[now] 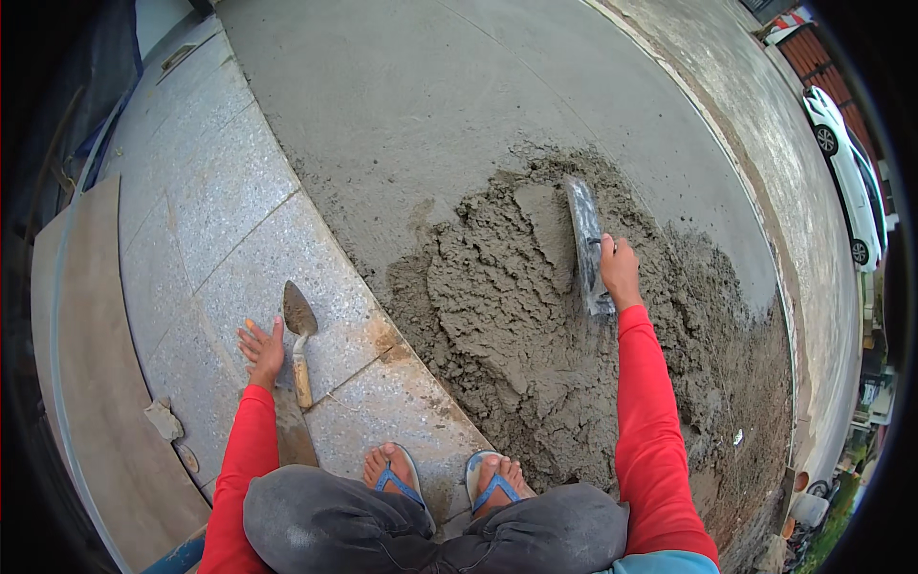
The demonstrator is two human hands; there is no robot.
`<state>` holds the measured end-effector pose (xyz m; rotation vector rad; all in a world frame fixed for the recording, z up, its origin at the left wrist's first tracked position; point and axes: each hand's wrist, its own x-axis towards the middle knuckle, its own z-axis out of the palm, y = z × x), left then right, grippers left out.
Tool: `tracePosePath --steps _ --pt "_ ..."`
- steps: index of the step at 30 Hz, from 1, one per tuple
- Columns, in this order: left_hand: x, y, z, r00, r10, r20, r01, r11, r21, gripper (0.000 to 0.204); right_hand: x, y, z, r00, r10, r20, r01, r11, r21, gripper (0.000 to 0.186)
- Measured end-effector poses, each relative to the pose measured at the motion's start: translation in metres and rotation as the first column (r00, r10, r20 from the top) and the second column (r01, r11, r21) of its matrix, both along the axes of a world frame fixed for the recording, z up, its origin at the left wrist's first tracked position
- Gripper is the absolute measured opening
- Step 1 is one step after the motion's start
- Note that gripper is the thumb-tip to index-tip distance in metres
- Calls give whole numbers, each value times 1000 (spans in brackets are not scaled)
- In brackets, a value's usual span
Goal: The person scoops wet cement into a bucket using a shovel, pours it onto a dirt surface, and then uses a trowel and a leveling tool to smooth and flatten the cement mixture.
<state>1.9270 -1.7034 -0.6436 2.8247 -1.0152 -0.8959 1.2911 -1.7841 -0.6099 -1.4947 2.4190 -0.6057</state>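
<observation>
My right hand [621,272] is closed round the handle of a long rectangular finishing trowel [585,239], whose blade rests against the rough wet concrete [502,287]. Lumps and ridges cover this heap, while the smoother grey concrete [402,86] spreads beyond it. On the left, my left hand [263,352] is over the speckled tiles with its fingers spread and nothing held. Just right of it lies a pointed trowel [300,330] with a wooden handle, its blade dirty with mortar; the hand does not hold it.
Speckled stone tiles [229,172] border the concrete on the left. My sandalled feet stand near that edge. A brown board [105,383] and a broken stone chunk [164,419] lie farther left. Beyond the slab's right edge runs a road [813,287] with a white car [847,177].
</observation>
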Motion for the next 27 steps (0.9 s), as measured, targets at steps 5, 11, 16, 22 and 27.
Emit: tracePosePath --steps 5,11,16,22,27 --pt "-3 1 -3 1000 -12 -24 12 1000 -4 104 38 -36 -25 971 47 235 -83 986 145 60" --pt "6 7 -2 1000 9 8 -9 1000 12 104 130 17 25 880 435 193 -470 857 210 56" --pt "2 5 3 1000 -4 0 4 1000 21 103 161 16 65 820 572 -8 -566 814 129 40" --pt "2 5 -8 1000 -4 -4 4 1000 -5 101 165 -47 13 794 570 -210 -548 822 157 28" --pt "0 2 -4 1000 -10 -21 10 1000 -6 99 52 -102 -14 873 287 -393 -256 958 132 29"
